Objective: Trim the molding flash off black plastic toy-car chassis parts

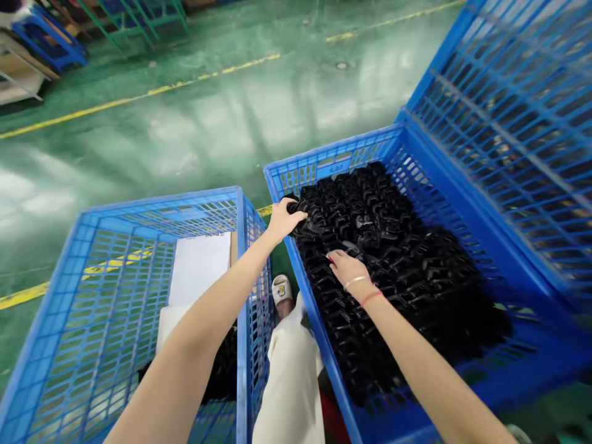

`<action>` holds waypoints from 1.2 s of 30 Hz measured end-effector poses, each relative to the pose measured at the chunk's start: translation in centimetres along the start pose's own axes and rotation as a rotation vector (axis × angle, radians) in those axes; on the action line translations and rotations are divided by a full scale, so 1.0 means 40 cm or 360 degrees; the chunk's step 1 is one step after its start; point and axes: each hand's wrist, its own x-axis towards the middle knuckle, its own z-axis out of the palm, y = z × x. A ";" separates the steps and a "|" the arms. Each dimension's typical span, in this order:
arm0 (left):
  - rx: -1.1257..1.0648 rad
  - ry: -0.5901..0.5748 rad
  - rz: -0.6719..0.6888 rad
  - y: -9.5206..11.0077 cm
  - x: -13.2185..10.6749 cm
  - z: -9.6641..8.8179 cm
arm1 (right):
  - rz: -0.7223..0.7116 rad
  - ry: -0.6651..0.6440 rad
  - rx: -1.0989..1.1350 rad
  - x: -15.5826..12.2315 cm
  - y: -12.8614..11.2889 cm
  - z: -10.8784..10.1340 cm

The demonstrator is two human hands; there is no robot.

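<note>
A blue plastic crate on the right is filled with several small black plastic parts. My left hand reaches over its near-left corner with fingers curled round a black part. My right hand lies on the pile a little nearer, fingers bent down among the parts; a bracelet and a red string sit on its wrist. A second blue crate stands on the left under my left forearm, holding white sheets and some black parts low down.
A taller blue mesh crate wall rises at the right. My light trouser leg and shoe show between the two crates. Green floor with yellow lines stretches ahead; blue and green racks stand at the far left.
</note>
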 end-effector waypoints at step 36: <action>0.1222 -0.1107 0.0562 -0.181 -0.007 0.305 | 0.0318 -0.0063 -0.0028 0.188 0.224 0.026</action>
